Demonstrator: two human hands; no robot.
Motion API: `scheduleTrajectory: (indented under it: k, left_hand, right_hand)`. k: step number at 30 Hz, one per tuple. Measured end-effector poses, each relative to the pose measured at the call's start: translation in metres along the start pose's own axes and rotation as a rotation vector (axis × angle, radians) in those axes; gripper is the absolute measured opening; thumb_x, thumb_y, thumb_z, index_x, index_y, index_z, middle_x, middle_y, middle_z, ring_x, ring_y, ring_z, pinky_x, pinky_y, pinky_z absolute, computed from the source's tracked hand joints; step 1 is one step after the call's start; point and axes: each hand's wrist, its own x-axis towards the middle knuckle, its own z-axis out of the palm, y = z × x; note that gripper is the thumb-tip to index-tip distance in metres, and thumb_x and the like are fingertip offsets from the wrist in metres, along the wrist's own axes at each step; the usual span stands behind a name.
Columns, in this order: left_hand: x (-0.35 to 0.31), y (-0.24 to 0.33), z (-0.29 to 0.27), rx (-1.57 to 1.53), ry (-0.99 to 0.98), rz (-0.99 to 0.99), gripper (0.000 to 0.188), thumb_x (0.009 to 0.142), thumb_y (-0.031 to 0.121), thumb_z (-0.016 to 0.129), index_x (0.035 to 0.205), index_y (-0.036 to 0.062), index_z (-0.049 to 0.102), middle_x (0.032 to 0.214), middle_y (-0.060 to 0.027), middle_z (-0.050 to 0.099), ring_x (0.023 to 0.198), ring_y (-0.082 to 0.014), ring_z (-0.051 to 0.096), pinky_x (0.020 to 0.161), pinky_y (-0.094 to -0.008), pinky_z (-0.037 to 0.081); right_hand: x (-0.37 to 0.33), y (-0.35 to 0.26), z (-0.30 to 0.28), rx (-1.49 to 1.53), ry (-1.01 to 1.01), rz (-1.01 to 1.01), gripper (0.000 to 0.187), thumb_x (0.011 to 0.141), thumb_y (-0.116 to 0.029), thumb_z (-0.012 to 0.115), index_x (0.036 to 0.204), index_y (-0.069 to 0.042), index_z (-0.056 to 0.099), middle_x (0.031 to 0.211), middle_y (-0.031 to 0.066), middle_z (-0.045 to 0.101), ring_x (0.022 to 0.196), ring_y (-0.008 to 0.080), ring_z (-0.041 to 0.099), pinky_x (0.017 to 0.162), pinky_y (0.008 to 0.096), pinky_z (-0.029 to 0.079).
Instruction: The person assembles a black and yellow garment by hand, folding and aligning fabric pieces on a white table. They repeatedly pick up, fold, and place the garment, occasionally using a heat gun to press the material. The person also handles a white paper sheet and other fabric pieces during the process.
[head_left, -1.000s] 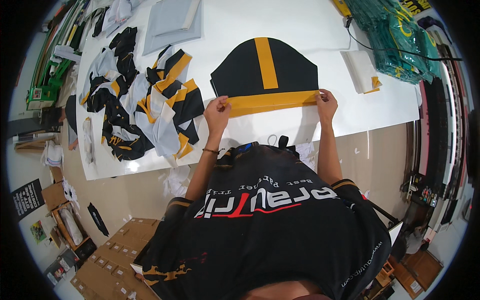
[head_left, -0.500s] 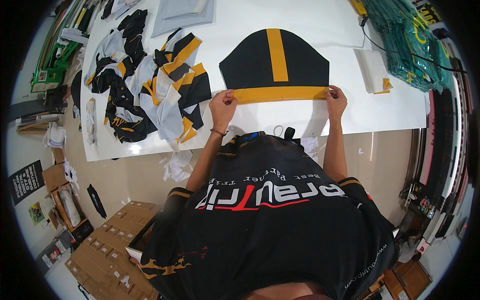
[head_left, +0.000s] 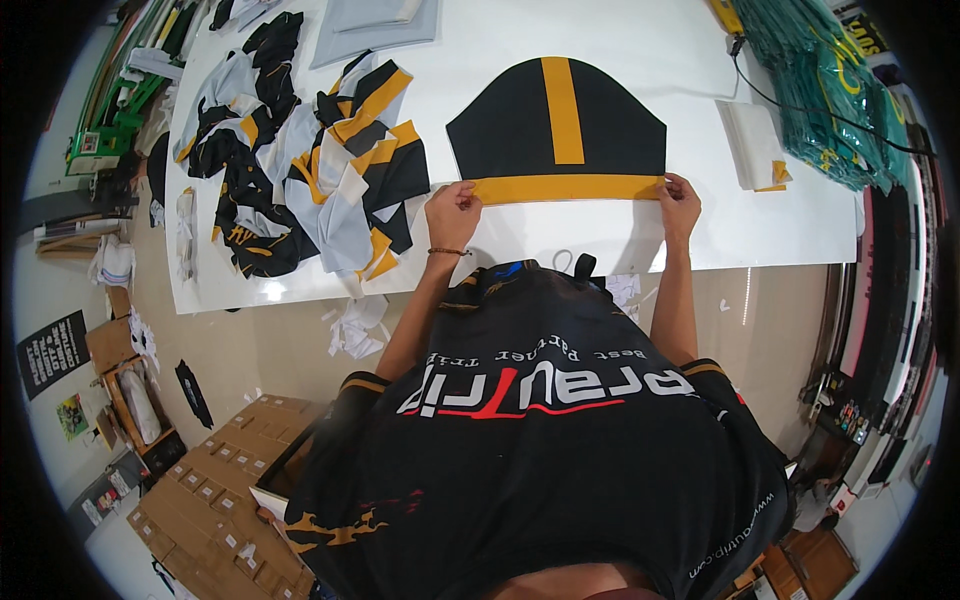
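Note:
A black sleeve-shaped fabric panel (head_left: 500, 135) lies flat on the white table (head_left: 580, 30), its curved side away from me. A yellow stripe runs down its middle, and a yellow band (head_left: 570, 188) crosses its near edge. My left hand (head_left: 453, 215) pinches the band's left corner between thumb and fingers. At the right corner, my right hand (head_left: 681, 208) has the same kind of pinch. The band looks straight between both hands. Left of my left hand is a loose heap of black, grey and yellow fabric pieces (head_left: 330, 190).
Grey sheets (head_left: 375, 35) lie at the far edge. To the right are a stack of white pieces (head_left: 748, 145), a dark cable (head_left: 790, 108) and teal plastic-wrapped bundles (head_left: 820, 90). Cardboard boxes (head_left: 225, 490) stand on the floor at lower left; paper scraps (head_left: 357, 325) lie below the table edge.
The yellow band's near edge now lies slightly flatter and straighter. Both hands keep their pinch on its corners. The whole view has shifted a little.

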Motion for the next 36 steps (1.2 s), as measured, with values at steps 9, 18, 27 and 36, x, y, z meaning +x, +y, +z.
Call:
scheduleTrajectory:
  k: [9,18,27,36]
  left_hand:
    - [0.006,0.009,-0.014,0.296,-0.065,0.295,0.024,0.080,0.012,0.076,0.104,0.0090,0.078,0.113,-0.0116,0.068,0.110,-0.0288,0.062,0.091,-0.0426,0.051]
    - [0.034,-0.003,-0.028,0.422,-0.066,0.216,0.028,0.081,0.029,0.080,0.105,0.0149,0.077,0.112,-0.0039,0.068,0.113,-0.0266,0.058,0.090,-0.0451,0.044]
    - [0.094,-0.060,-0.124,0.844,0.153,-0.152,0.037,0.079,0.037,0.079,0.108,0.0133,0.076,0.107,-0.0080,0.075,0.108,-0.0298,0.064,0.097,-0.0500,0.044]
    - [0.094,0.027,-0.178,0.000,0.238,0.040,0.029,0.099,0.027,0.068,0.111,0.0011,0.067,0.098,-0.0097,0.072,0.087,-0.0169,0.068,0.073,-0.0329,0.054]
  right_hand:
    - [0.000,-0.004,0.001,-0.072,-0.011,-0.044,0.026,0.085,-0.006,0.072,0.111,-0.003,0.075,0.087,0.0034,0.067,0.078,0.0122,0.061,0.075,0.0261,0.051]
    - [0.010,0.019,-0.003,-0.192,0.030,-0.081,0.026,0.088,-0.021,0.076,0.109,-0.008,0.077,0.095,0.0071,0.069,0.087,0.0174,0.064,0.080,0.0314,0.053]
    - [-0.002,-0.035,0.005,-0.108,0.136,-0.140,0.022,0.093,-0.019,0.073,0.108,-0.003,0.076,0.091,0.0046,0.070,0.080,0.0104,0.058,0.073,0.0266,0.050]
    - [-0.034,-0.143,0.054,0.346,-0.292,-0.242,0.017,0.095,-0.010,0.070,0.110,-0.006,0.076,0.098,0.0058,0.074,0.085,0.0121,0.067,0.073,0.0275,0.054]
